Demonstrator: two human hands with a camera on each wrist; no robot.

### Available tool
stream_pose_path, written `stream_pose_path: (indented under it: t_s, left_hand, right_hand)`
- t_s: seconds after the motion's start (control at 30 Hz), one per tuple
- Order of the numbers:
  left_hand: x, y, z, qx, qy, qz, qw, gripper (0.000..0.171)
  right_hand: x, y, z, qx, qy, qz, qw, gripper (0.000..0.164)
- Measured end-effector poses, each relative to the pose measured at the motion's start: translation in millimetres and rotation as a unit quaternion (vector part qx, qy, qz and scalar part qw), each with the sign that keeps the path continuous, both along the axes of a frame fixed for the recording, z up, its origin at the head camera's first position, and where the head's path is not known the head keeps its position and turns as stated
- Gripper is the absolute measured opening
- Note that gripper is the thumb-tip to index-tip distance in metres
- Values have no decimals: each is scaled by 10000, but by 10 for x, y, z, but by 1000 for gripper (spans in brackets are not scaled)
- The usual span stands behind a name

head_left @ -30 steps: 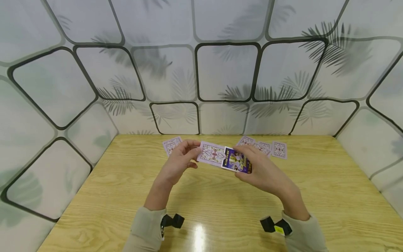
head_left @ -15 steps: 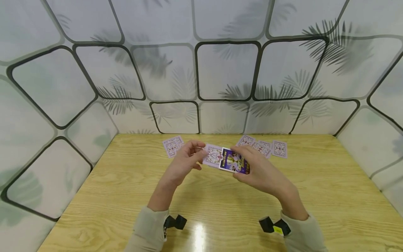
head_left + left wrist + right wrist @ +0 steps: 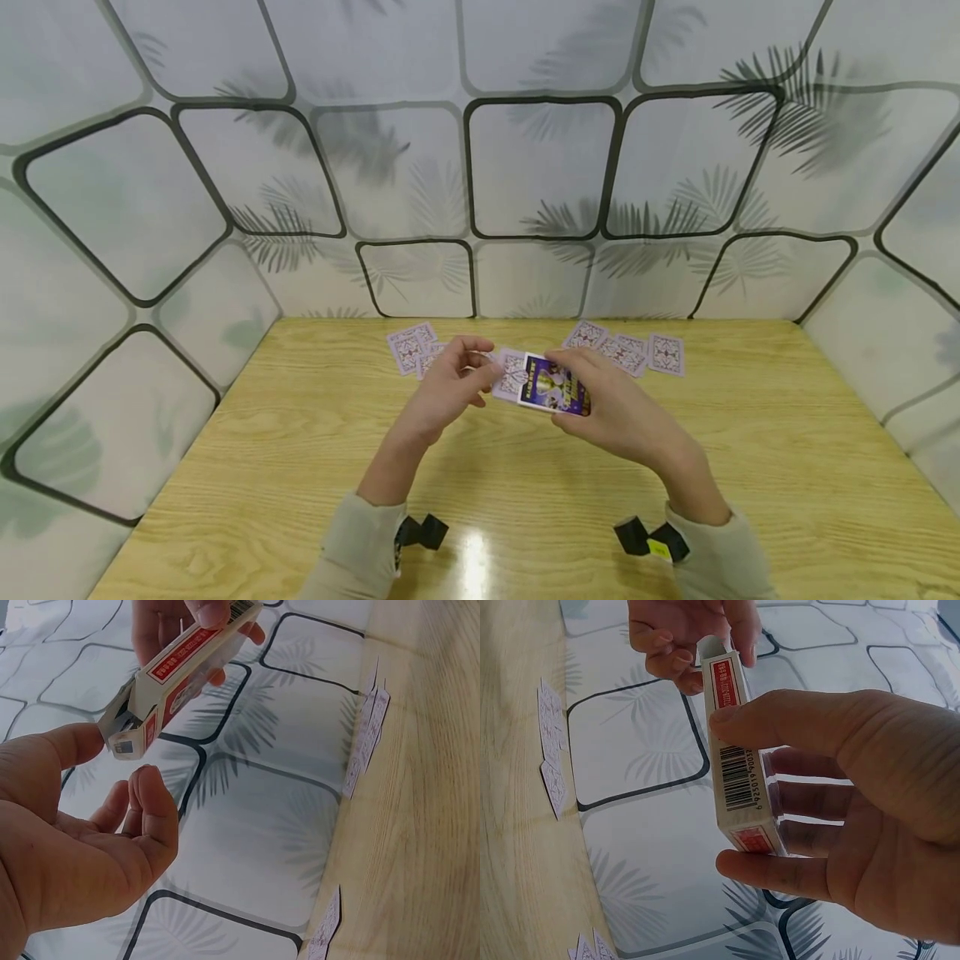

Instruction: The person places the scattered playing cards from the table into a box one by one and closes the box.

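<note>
A purple card box (image 3: 551, 387) with a gold trophy picture is held up over the table, tilted. My right hand (image 3: 626, 408) grips it along its long edges; in the right wrist view the thumb lies on the narrow side above the barcode (image 3: 735, 780). A patterned playing card (image 3: 512, 375) sticks partway out of the box's open left end. My left hand (image 3: 450, 383) is at that end. In the left wrist view its straight thumb touches the flap end (image 3: 120, 724), while the bent fingers sit apart below it.
Several playing cards lie face down at the back of the wooden table (image 3: 480, 500): a left group (image 3: 407, 350), a right group (image 3: 622, 352) and a single right-hand card (image 3: 666, 354). A patterned curtain (image 3: 540, 175) stands behind and at both sides.
My left hand has moved right toward the box, and less of the card shows outside it. The box has shifted slightly left. More of the left card group is uncovered.
</note>
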State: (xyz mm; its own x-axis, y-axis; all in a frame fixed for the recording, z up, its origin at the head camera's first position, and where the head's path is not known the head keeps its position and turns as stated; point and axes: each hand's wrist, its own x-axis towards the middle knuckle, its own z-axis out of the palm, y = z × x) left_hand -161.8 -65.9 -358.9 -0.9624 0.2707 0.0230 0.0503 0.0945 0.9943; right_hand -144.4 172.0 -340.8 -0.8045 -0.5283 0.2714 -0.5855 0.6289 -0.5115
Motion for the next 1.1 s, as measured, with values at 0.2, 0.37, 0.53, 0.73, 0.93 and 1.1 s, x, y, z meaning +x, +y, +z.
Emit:
stream_pose_path:
  t_s: [0.2, 0.37, 0.53, 0.73, 0.93, 1.1]
  left_hand:
    - [18, 27, -30, -119, 154, -35, 9998, 34]
    - [22, 47, -43, -195, 237, -90, 9995, 36]
    - [25, 64, -44, -249, 194, -128, 9994, 39]
    - [26, 76, -44, -384, 87, -293, 9988, 44]
    - [33, 80, -31, -466, -24, -345, 9983, 47]
    - [35, 79, -32, -408, -49, -376, 9984, 49]
  right_hand:
    - [7, -31, -8, 61, 8, -11, 10000, 69]
    - [14, -55, -18, 88, -51, 8, 9999, 70]
    - [5, -76, -33, 124, -79, 50, 9999, 68]
    - [-3, -98, -52, 123, 4, 148, 9998, 67]
    - [3, -117, -52, 116, -21, 171, 9998, 66]
    - [8, -122, -51, 157, -10, 160, 9997, 66]
